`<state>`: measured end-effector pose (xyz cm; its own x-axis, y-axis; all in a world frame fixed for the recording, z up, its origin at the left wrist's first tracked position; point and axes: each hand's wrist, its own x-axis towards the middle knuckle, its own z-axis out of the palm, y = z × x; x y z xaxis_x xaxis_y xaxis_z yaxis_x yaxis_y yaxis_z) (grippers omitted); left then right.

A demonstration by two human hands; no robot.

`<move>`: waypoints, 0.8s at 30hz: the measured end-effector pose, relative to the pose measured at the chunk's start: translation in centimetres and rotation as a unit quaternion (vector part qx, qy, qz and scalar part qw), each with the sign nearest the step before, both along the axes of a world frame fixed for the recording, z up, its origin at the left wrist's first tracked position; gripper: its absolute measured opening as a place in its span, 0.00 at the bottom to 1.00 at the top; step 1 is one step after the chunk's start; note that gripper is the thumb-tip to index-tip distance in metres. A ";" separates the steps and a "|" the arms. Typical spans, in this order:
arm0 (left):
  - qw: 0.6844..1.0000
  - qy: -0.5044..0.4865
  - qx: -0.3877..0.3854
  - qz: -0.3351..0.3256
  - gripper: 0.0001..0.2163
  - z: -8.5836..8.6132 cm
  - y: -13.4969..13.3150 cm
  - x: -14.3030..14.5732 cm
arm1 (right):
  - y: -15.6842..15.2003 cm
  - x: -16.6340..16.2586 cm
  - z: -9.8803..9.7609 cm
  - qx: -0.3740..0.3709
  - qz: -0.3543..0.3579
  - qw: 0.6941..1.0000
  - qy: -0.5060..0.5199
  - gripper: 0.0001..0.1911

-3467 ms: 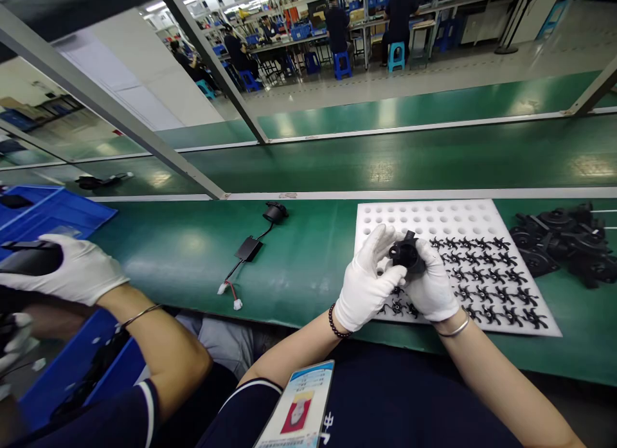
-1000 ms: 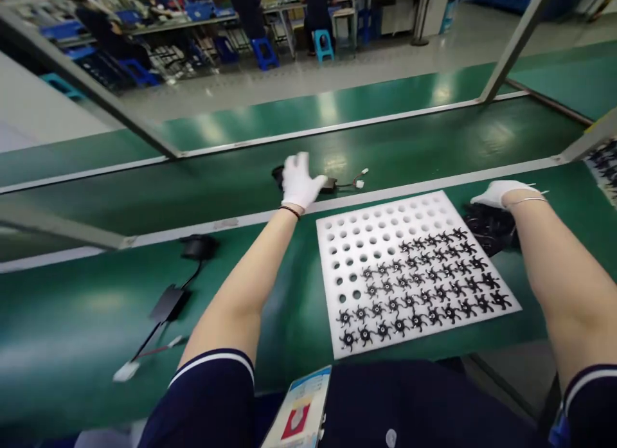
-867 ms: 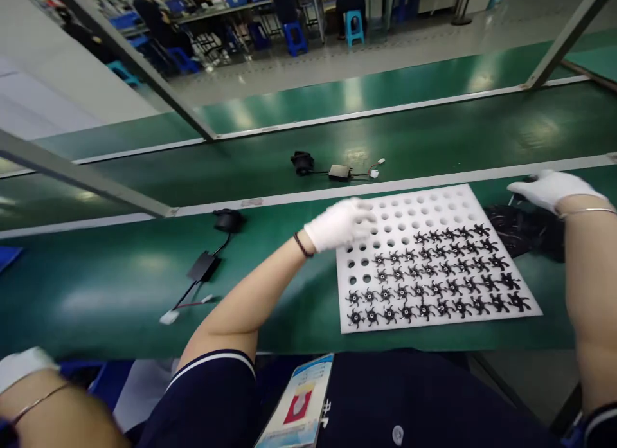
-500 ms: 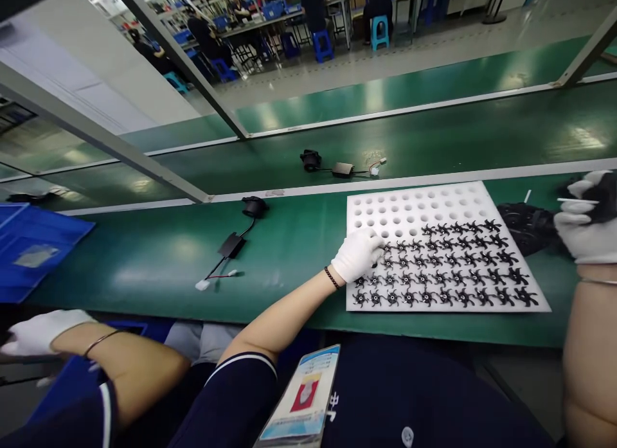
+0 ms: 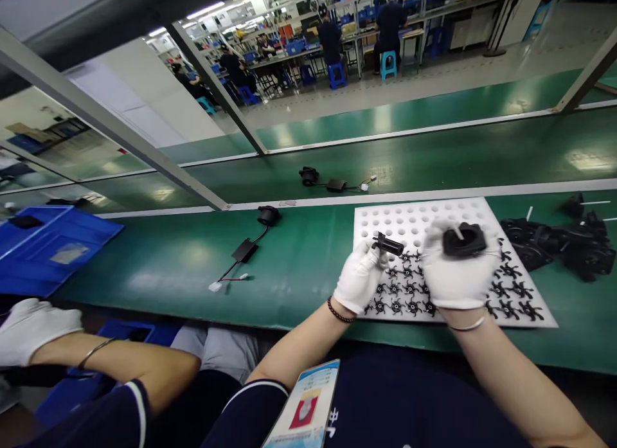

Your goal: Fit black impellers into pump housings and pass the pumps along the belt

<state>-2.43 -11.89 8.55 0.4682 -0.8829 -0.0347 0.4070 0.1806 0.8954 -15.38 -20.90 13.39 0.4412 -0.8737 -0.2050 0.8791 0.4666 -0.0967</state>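
Note:
My left hand [image 5: 357, 277], white-gloved, pinches a black impeller rotor [image 5: 389, 244] by its bladed end, its cylinder pointing right. My right hand [image 5: 456, 277], smeared by motion, holds a black pump housing [image 5: 463, 241] with a short pale pin standing up from it. Both hands are over a white foam tray [image 5: 361, 216], the two parts held apart. Rows of black impellers [image 5: 409, 287] sit in the tray's near part, and its far holes are bare. My right hand hides some of them.
More black housings with pale pins [image 5: 585, 252] lie right of the tray. A wired black pump [image 5: 268, 215] lies to the left, another [image 5: 308, 175] beyond the white rail. A blue bin [image 5: 43, 255] stands far left. A co-worker's gloved hand [image 5: 38, 332] is at lower left.
My left hand has lifted an impeller rotor out of the tray. My right hand has come left from the housings to above the tray, carrying one. The view has tilted up slightly.

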 end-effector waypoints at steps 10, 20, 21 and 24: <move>0.957 -0.279 -0.035 0.073 0.14 -2.9 2.1 -4.7 | 1.2 1.5 0.1 -0.119 0.059 0.990 0.039 0.14; 0.852 -0.516 -0.083 -0.027 0.11 -1.3 0.8 -1.1 | 0.1 1.4 -1.2 -0.049 0.105 0.990 0.080 0.23; 0.871 -0.484 -0.076 -0.032 0.09 -1.4 0.8 -0.9 | 0.0 1.5 -1.2 -0.035 0.117 0.989 0.084 0.24; 0.940 -0.340 -0.029 0.027 0.08 -1.4 1.0 -1.7 | -0.3 1.5 -1.4 -0.016 0.158 0.986 0.056 0.23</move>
<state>-4.10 -10.88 7.11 0.4092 -0.8484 0.3358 -0.2665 0.2409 0.9333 -13.88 -21.18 12.03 0.6689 -0.7028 -0.2421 0.6728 0.7109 -0.2047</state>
